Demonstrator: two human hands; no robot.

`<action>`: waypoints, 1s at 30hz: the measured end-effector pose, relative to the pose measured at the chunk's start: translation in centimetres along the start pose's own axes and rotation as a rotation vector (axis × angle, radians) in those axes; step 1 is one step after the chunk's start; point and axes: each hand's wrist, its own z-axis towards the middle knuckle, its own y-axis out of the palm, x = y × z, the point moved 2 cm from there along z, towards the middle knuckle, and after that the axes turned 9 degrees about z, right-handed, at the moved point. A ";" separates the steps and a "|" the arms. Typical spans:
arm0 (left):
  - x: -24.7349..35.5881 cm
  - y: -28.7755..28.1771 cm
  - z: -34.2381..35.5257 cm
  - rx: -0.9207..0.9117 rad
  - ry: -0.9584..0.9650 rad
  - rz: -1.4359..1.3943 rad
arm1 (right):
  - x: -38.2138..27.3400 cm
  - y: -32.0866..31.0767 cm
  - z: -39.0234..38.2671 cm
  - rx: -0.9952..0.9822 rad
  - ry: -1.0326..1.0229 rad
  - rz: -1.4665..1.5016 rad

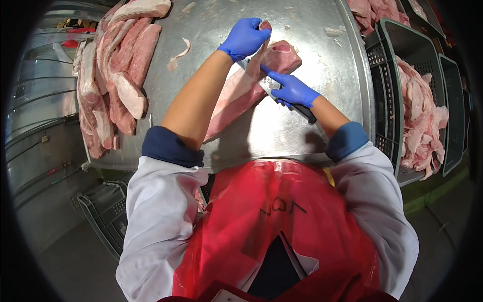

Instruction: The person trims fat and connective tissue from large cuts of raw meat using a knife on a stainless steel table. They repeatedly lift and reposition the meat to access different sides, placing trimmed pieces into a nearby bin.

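A long slab of pale pink meat [232, 111] lies slantwise on the metal table, its far end darker and redder. My left hand [245, 38], in a blue glove, is closed on a strip of meat [264, 26] raised at the slab's far end. In my right hand [294, 90], also gloved in blue, is a knife [305, 112] with a black handle. Its blade reaches left across the slab, below the raised strip, and part of it is hidden by the meat. The right index finger stretches along the knife towards the meat.
Several long meat slabs [108, 80] are piled along the left of the metal table [211, 20]. Small scraps [187, 48] lie on it. Right of its raised edge, a grey crate [390, 30] holds meat pieces [420, 118]. Another crate [103, 209] stands low at left.
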 end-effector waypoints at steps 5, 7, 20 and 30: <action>0.6 -2.6 -1.2 0.051 -0.005 -0.066 | 2.4 1.9 -5.0 -0.049 -0.090 -0.047; -0.3 -2.4 -0.9 0.035 0.015 -0.051 | 2.1 2.5 -4.0 -0.019 -0.024 -0.081; 3.4 -5.4 -4.3 0.070 0.133 -0.070 | -1.4 8.4 0.0 0.113 0.005 -0.121; 6.2 -9.1 -7.8 0.105 0.239 -0.167 | -2.2 13.0 0.8 0.147 0.013 -0.194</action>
